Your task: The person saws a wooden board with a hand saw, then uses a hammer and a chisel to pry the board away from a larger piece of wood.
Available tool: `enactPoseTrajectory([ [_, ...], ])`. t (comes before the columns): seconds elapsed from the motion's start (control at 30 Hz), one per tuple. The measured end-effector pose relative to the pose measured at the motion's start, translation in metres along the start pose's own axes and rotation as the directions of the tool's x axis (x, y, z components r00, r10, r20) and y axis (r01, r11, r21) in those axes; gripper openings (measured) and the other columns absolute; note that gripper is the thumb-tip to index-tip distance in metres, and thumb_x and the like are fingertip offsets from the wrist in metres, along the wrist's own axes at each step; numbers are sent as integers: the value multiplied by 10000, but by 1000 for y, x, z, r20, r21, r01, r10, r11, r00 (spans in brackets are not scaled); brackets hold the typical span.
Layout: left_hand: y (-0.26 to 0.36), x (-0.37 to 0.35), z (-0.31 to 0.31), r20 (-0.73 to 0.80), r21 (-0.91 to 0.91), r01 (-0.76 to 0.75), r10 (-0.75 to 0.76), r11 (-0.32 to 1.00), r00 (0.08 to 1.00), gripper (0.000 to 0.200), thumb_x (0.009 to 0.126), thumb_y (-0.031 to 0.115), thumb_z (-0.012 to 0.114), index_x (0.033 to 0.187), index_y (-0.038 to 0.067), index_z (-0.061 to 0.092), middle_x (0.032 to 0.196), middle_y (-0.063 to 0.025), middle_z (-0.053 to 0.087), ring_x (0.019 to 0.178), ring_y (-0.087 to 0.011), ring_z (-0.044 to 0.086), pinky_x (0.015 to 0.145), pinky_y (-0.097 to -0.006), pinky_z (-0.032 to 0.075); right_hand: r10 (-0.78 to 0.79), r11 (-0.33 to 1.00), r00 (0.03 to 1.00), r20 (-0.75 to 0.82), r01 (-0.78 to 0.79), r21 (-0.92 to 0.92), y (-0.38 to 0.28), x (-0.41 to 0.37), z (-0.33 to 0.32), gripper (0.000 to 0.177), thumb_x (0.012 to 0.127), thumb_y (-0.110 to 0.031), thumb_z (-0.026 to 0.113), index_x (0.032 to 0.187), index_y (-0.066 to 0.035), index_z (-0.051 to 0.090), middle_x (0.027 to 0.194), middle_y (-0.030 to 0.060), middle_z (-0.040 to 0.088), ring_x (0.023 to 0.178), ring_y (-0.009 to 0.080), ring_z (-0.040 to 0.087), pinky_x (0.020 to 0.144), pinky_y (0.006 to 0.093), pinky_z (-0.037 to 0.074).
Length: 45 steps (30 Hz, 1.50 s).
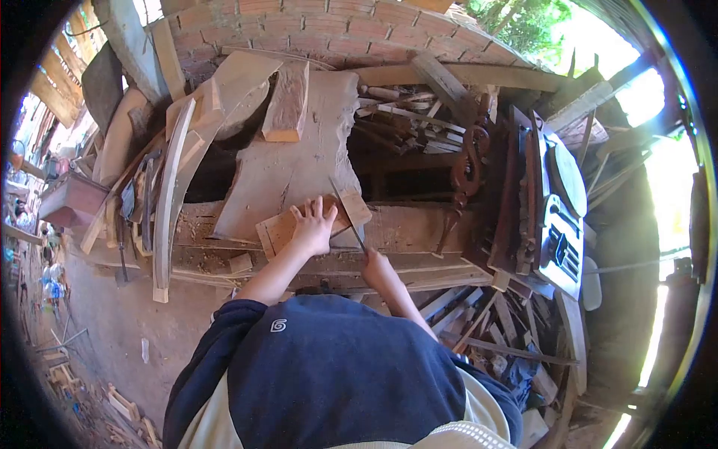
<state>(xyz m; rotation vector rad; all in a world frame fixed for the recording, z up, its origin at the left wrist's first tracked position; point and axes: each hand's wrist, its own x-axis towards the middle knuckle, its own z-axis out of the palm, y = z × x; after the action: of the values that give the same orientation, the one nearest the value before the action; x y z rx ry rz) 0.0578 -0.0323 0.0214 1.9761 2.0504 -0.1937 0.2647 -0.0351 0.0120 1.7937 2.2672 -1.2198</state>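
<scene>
My left hand [314, 226] lies on a short wooden board [277, 235], pressing down with its fingers spread. Closed around the handle end of a handsaw [347, 210], my right hand [378, 270] is at the near edge of the bench. The saw's thin blade points away from me and crosses the board, seen nearly edge-on. The board's right end [357, 206] shows on the far side of the blade. Beneath the board is a wide, rough-edged plank [295, 161]; my right fingers hide the saw's handle.
On the plank stands a thick wood block [286, 105]. A carved, turned spindle [468, 161] leans at the right, near stacked dark panels [516, 202]. Curved wood pieces [176, 187] stand at the left. Offcuts [486, 329] are heaped below the bench [404, 224], before a brick wall [321, 30].
</scene>
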Motion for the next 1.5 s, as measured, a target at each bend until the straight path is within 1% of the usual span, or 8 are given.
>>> enactPoseTrajectory([
  [0.27, 0, 2, 4, -27, 14, 16, -16, 1000, 999, 1071, 608, 321, 855, 1471, 103, 260, 1514, -269, 177, 1389, -491, 221, 1017, -753, 207, -37, 998, 999, 20, 36, 43, 16, -50, -16, 234, 929, -144, 481, 1053, 25, 583, 1003, 319, 627, 1009, 487, 583, 836, 532, 474],
  [0.47, 5, -5, -11, 45, 1, 12, -12, 1000, 999, 954, 681, 214, 753, 1486, 133, 246, 1523, -258, 183, 1389, -476, 248, 1016, -745, 218, -99, 992, 992, -81, 105, 74, -5, -4, -6, 255, 923, -154, 458, 1044, 32, 584, 1002, 317, 628, 1000, 492, 580, 855, 540, 466],
  [0.63, -5, 11, 31, -170, 53, 16, -6, 998, 985, 968, 664, 224, 768, 1480, 131, 256, 1515, -264, 197, 1378, -483, 261, 1016, -746, 215, -104, 995, 994, -32, 104, -6, -26, 28, -11, 273, 922, -162, 445, 1026, 46, 587, 970, 324, 629, 993, 493, 583, 853, 544, 466],
  [0.73, 4, -4, -4, -21, -10, 26, -26, 1000, 999, 976, 657, 227, 773, 1480, 130, 259, 1514, -264, 199, 1377, -483, 264, 1018, -745, 212, -125, 991, 992, 2, 125, 40, -5, -12, -17, 259, 917, -150, 451, 1024, 46, 583, 968, 319, 632, 987, 499, 584, 852, 549, 464],
  [0.97, 2, -2, 1, -21, -11, 23, -23, 1000, 999, 932, 672, 217, 757, 1470, 128, 283, 1511, -264, 207, 1373, -485, 272, 1014, -747, 215, -85, 995, 994, -65, 88, 44, 4, -3, -3, 232, 894, -138, 475, 995, 42, 582, 957, 333, 624, 973, 493, 592, 832, 562, 461],
  [1.13, -7, 13, 38, -229, 36, 19, -10, 999, 973, 864, 711, 200, 715, 1465, 134, 298, 1503, -264, 232, 1368, -489, 281, 1006, -754, 215, -158, 987, 982, -100, 159, -1, -21, 52, 6, 219, 885, -131, 489, 944, 52, 594, 940, 335, 625, 980, 481, 593, 834, 562, 460],
  [1.37, -2, -1, 5, -49, -16, 1, -2, 1000, 999, 948, 666, 243, 753, 1479, 130, 279, 1514, -267, 212, 1377, -499, 259, 1001, -763, 209, -60, 998, 998, 16, 60, 0, 5, -42, -19, 240, 903, -132, 468, 1024, 51, 565, 991, 347, 613, 1007, 485, 583, 865, 554, 454],
  [1.5, -1, -2, 2, -27, -1, 7, -7, 1000, 1000, 928, 682, 229, 738, 1480, 127, 276, 1508, -269, 219, 1373, -499, 266, 1002, -762, 209, -68, 997, 997, -32, 69, 26, -10, -13, -13, 281, 915, -150, 461, 1071, 53, 577, 996, 349, 612, 1013, 476, 591, 867, 547, 465],
])
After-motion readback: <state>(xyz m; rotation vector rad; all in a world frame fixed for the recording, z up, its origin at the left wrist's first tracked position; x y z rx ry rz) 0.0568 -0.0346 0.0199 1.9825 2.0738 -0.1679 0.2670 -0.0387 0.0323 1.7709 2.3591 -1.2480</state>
